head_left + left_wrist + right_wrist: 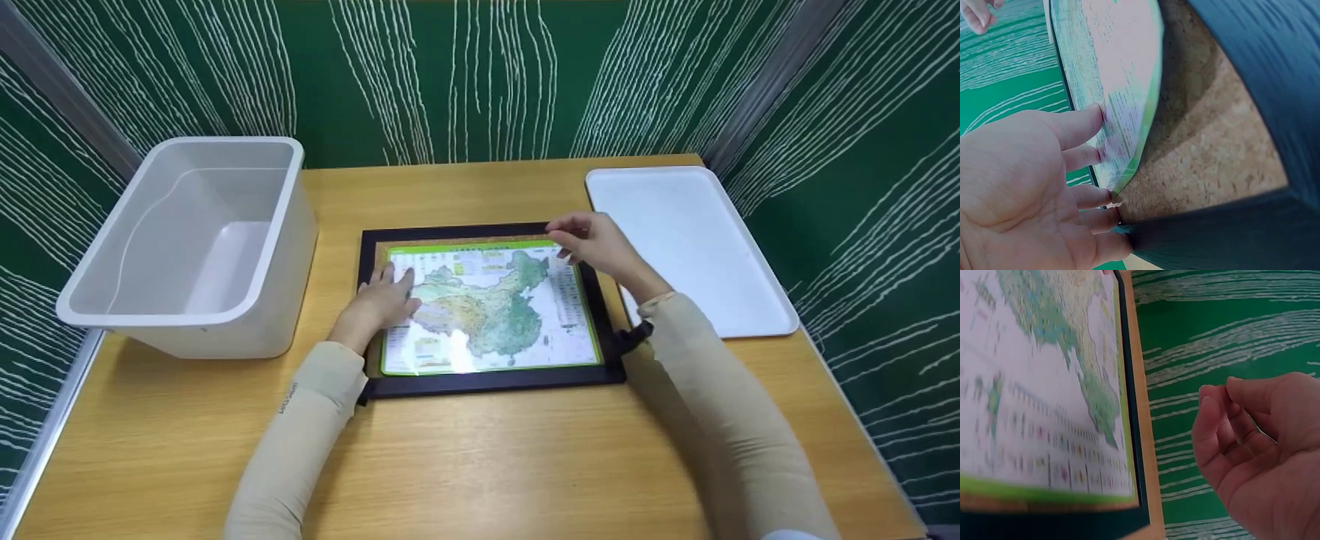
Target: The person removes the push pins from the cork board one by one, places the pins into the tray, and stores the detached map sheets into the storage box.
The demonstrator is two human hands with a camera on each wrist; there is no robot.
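Note:
A laminated map point(480, 307) with a green border lies on a cork board point(1207, 152) inside a black frame point(495, 382). My left hand point(381, 300) rests at the map's left side with its fingers spread, some on the map and some on the frame's edge. In the left wrist view the map's border curves up off the cork. Above the map's upper right corner is my right hand point(592, 241), raised clear of the sheet. Its thumb meets the curled fingertips point(1207, 405). I see nothing between them, though something tiny could be hidden.
On the left of the wooden table point(480, 465) stands a deep white bin point(296, 247). A flat white tray point(690, 247) lies at the right, close to the frame. Green walls point(480, 82) with white streaks enclose the back and sides.

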